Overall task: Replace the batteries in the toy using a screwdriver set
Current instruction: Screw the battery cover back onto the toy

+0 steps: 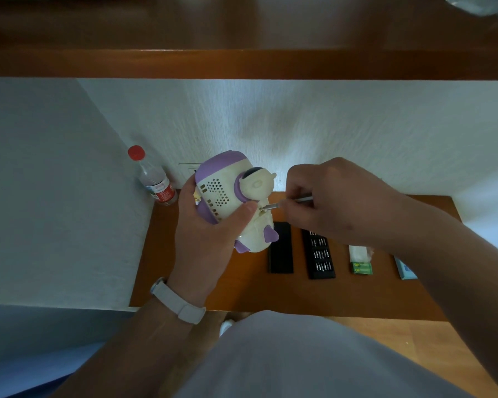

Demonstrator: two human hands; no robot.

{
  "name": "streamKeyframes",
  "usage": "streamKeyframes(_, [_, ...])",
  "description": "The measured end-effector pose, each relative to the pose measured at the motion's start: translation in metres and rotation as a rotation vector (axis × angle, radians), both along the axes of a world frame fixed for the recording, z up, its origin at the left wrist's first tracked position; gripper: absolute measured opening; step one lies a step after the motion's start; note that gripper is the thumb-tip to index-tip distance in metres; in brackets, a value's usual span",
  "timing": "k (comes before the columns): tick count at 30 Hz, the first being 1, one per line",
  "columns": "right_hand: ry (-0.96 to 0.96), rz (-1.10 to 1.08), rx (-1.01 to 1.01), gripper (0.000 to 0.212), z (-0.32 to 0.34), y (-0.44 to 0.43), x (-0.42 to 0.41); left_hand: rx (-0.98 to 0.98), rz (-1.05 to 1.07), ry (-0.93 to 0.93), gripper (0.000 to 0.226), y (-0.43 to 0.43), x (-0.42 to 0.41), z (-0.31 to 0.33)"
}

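Observation:
A cream and purple toy (227,193) is held up above the wooden table (242,288), gripped from the left by my left hand (204,234), thumb across its body. My right hand (328,196) pinches a thin silver screwdriver (296,201); its tip touches a small recess on the toy's side (261,209). On the table lie the open black bit tray (319,254) of the screwdriver set, its black lid (281,248), and a green pack of batteries (361,267).
A plastic bottle with a red cap (153,176) stands at the table's far left corner against the white wall. A blue and white box (404,268) lies at the right, partly under my forearm. A wooden shelf (242,63) runs overhead.

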State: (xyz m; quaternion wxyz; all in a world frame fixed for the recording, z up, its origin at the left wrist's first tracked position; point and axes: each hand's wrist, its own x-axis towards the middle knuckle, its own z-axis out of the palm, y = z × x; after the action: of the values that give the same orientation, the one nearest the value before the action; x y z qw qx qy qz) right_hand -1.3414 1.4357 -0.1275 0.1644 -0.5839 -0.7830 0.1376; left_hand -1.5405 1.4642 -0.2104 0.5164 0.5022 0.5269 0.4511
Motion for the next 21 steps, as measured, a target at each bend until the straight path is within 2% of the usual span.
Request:
streamKeyframes(5, [0.058, 0.025, -0.039, 0.011, 0.002, -0.004, -0.002, -0.009, -0.001, -0.025, 0.092, -0.002, 0.002, -0.001])
streamKeyframes(7, [0.042, 0.029, -0.045, 0.007, 0.001, -0.005, -0.002, -0.018, -0.001, -0.028, 0.092, -0.002, 0.001, -0.002])
streamKeyframes(10, [0.024, 0.011, -0.059, 0.014, 0.0, -0.004, 0.0, -0.026, 0.011, -0.02, 0.091, -0.002, 0.001, -0.002])
streamKeyframes(13, [-0.007, 0.008, -0.077, 0.009, 0.001, -0.003, 0.003, -0.017, 0.019, 0.003, 0.092, -0.002, 0.002, -0.002])
streamKeyframes(18, [-0.065, 0.025, -0.07, 0.026, -0.003, 0.001, 0.007, -0.014, 0.012, 0.002, 0.092, -0.001, 0.002, -0.002])
streamKeyframes(21, [0.001, 0.012, -0.089, 0.029, -0.005, 0.001, 0.008, -0.005, 0.012, 0.009, 0.094, 0.001, 0.004, -0.004])
